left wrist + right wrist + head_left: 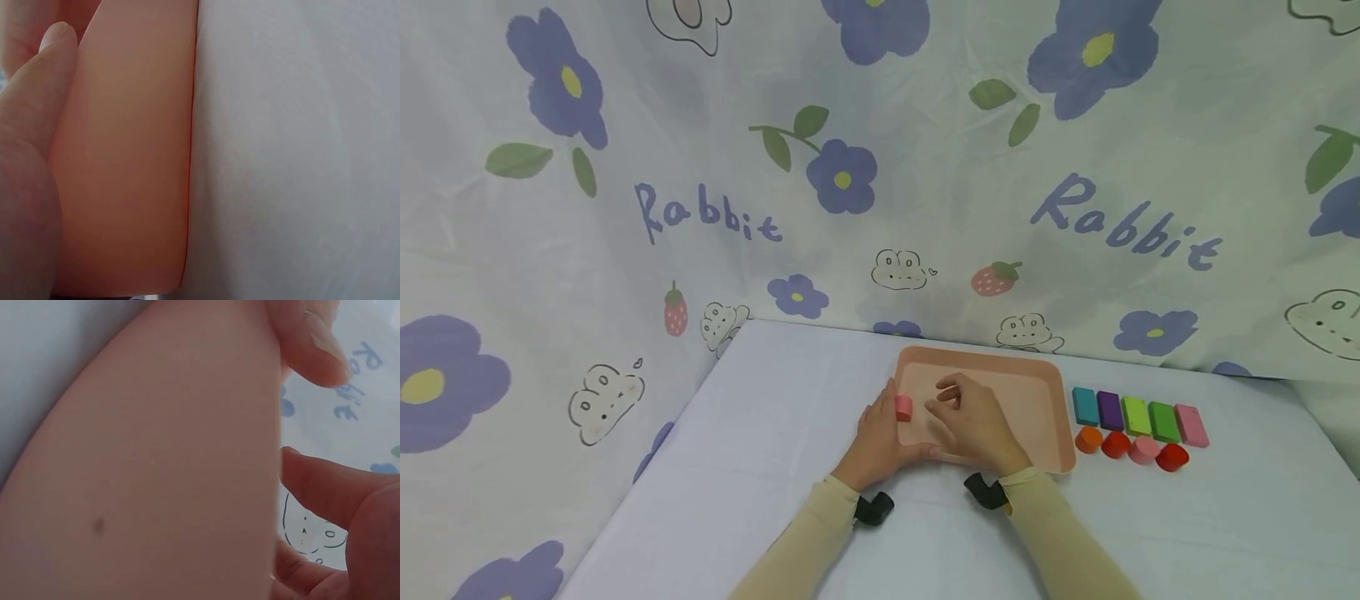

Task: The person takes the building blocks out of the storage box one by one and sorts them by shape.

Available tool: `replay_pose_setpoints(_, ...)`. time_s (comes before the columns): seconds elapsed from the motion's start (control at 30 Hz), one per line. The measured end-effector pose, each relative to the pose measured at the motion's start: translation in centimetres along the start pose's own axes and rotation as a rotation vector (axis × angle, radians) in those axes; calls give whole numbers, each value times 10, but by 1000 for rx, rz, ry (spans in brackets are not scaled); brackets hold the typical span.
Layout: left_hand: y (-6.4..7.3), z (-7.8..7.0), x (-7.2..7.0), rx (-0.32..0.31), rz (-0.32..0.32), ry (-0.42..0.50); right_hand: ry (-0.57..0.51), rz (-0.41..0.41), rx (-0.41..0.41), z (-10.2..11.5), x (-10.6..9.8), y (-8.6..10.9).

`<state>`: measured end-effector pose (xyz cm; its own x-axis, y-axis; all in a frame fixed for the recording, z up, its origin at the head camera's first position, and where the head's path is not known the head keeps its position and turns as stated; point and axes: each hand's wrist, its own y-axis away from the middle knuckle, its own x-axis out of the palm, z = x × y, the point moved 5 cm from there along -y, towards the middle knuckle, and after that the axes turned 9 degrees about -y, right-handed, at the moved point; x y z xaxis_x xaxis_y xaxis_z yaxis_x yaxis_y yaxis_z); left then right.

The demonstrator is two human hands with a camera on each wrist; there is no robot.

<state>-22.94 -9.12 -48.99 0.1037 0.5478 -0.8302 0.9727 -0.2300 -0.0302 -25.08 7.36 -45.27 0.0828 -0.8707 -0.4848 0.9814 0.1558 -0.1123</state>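
A shallow peach tray (1026, 396) lies on the white table. My left hand (878, 442) touches its near left corner, fingers stretched along the left side and thumb along the near edge. Beside those fingers, a pink block (904, 408) with a rounded look stands inside the tray at its left end. My right hand (976, 421) hovers over the tray's middle with loosely bent fingers. In the right wrist view its thumb (322, 353) and fingers are spread apart beyond the rim, and no object shows between them. The left wrist view shows the left thumb (53, 75) against the tray's wall (128, 150).
Right of the tray stands a row of flat blocks: teal (1086, 406), purple (1110, 410), yellow-green (1137, 415), green (1164, 422) and pink (1191, 425). Before them sit rounded blocks, orange (1088, 439), red (1116, 444), pink (1145, 450) and red (1172, 457). A printed curtain (925, 208) hangs behind the table.
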Motion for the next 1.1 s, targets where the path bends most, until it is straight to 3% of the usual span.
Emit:
replay_pose_setpoints(0.5,-1,-1,-1,71,-13,7,-19,104,93,0,24,-11)
replay_pose_setpoints(0.83,-1,-3,-1,105,-46,11,-15,126,24,3,35,-17)
replay_pose_setpoints(1.1,-2,-2,-2,98,-47,-15,84,117,-14,3,42,-23)
